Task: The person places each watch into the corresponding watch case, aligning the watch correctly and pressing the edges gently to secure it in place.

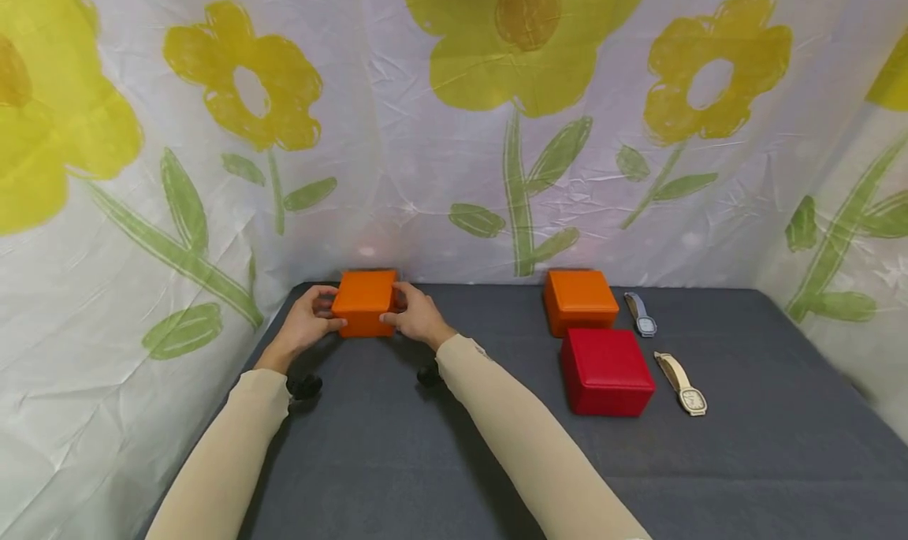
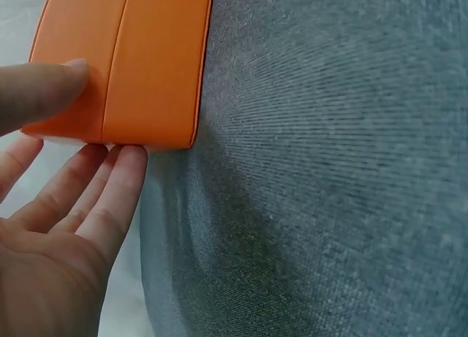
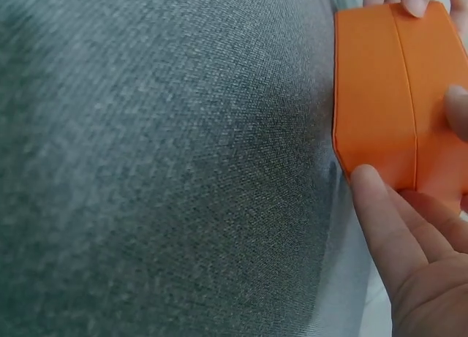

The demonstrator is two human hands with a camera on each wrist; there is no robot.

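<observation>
At the far left of the table, a lidded orange box (image 1: 365, 299) with a leather-like cover sits between both hands. My left hand (image 1: 303, 325) holds its left side, the thumb on the front face and the fingertips along the side in the left wrist view. From the right, my right hand (image 1: 422, 318) grips the same box, its thumb on the front and its fingers at the side wall. A seam between lid and base runs across the orange box (image 3: 373, 88) in the right wrist view, and the lid is down.
A second orange box (image 1: 582, 296) stands at the back right, with a red box (image 1: 610, 370) just in front of it. Right of them lie a watch with a grey-blue strap (image 1: 644, 324) and a cream-strapped watch (image 1: 688, 394). A flowered curtain (image 1: 383, 154) hangs behind the dark table (image 1: 397, 461).
</observation>
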